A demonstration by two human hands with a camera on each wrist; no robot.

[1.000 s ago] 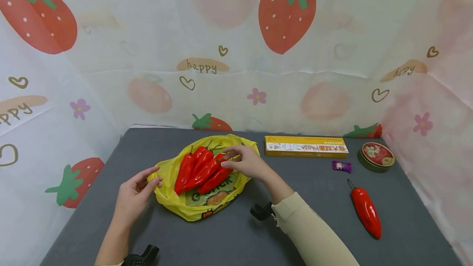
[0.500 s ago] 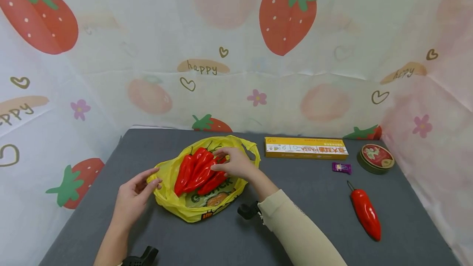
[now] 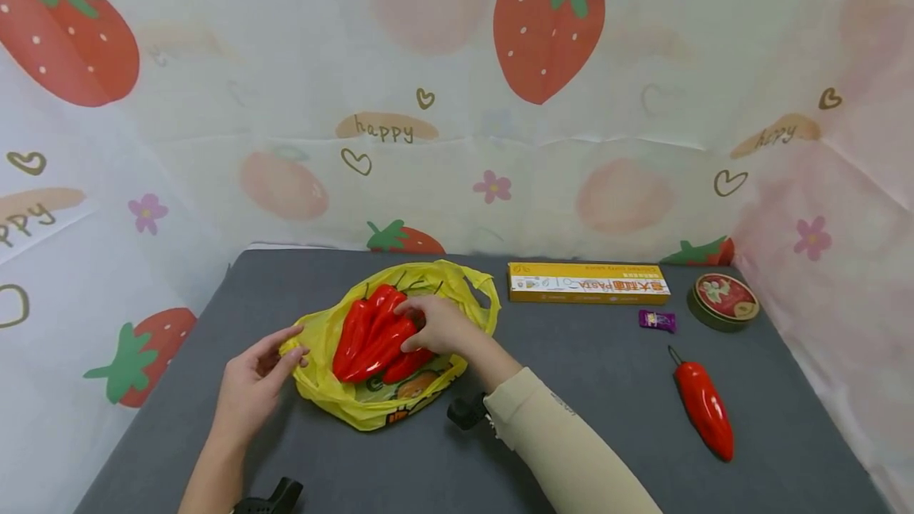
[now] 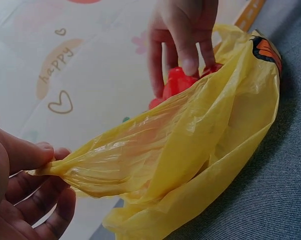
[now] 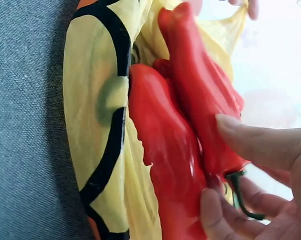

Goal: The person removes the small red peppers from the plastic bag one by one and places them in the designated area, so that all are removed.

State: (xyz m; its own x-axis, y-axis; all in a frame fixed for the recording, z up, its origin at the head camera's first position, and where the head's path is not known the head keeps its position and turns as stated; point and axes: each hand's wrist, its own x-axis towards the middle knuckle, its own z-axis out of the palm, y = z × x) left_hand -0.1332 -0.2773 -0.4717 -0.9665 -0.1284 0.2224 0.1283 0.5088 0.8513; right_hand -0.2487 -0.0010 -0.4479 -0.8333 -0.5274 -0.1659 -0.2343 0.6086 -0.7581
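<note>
A yellow plastic bag [image 3: 336, 408] lies with its mouth spread on the dark table, several glossy red chili peppers inside. My left hand [image 3: 246, 387] pinches the bag's left edge between thumb and fingers; the left wrist view shows the plastic [image 4: 140, 150] stretched taut from that pinch. Over the bag, my right hand [image 3: 444, 329] grips one red chili pepper [image 5: 203, 90] near its green stem, thumb on top and fingers around the other side. Another red pepper [image 5: 160, 130] lies beside it against the printed bag wall, touched by a fingertip.
A yellow pasta box [image 3: 589, 284] stands at the back, right of the bag. Near it are a small purple wrapped candy [image 3: 657, 320] and a round red-lidded tin [image 3: 724, 300]. One loose red chili pepper [image 3: 704, 411] lies at the right. Strawberry-printed cloth walls surround the table.
My right hand has moved left and down onto the peppers and taken hold of one by its stem end. My left hand stays at the bag's edge.
</note>
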